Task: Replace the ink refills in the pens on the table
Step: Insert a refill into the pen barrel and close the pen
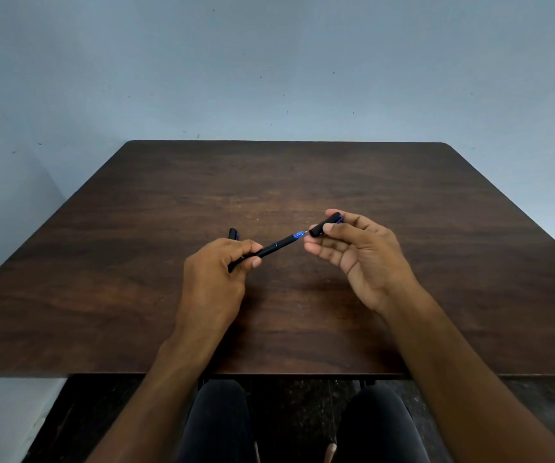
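Black pen [274,246], blue near the tip, gripped in left hand [214,279] above the bench [135,262], tip aimed up-right. Right hand [356,252] pinches the black cap [325,224] between thumb and fingers, cap mouth just off the pen tip, not touching. Second dark pen [233,233] shows just behind left hand; cannot tell whether it lies on the dark wood bench. Blue-grey wall [269,61] beyond.

Plain room, dark wooden table [302,182], bare blue-grey wall [269,61]
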### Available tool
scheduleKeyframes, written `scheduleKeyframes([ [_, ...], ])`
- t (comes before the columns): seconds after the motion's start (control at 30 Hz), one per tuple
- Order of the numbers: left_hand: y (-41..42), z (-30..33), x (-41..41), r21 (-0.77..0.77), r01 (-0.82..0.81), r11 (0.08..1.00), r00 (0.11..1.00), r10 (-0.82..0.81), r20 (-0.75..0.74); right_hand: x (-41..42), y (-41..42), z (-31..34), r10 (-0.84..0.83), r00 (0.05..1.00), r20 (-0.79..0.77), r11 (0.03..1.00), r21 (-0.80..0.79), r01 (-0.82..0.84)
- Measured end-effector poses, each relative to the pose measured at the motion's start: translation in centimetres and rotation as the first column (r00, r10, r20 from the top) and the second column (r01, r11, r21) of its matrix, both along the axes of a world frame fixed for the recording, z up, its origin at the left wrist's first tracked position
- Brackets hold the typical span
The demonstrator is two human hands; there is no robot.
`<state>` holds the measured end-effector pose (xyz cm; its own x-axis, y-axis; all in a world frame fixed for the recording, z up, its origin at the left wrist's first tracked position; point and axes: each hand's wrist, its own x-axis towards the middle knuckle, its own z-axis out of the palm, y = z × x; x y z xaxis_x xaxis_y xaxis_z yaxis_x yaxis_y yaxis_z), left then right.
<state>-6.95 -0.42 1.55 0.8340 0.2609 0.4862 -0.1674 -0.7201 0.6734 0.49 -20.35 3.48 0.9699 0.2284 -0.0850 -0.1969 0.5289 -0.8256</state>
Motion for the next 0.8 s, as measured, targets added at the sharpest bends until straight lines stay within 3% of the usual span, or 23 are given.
scheduleKeyframes([
  [0.27, -0.1, -0.1, 0.0, 0.018, 0.002, 1.0, 1.0, -0.001, -0.025, -0.2, 0.1, -0.2, 0.007, 1.0, 0.013, 1.0, 0.014, -0.008],
  [0.8, -0.6, -0.1, 0.1, 0.085, -0.003, 0.996, 1.0, 0.003, -0.002, -0.5, 1.0, -0.9, 0.013, 0.995, 0.098, 0.989, -0.145, 0.001],
])
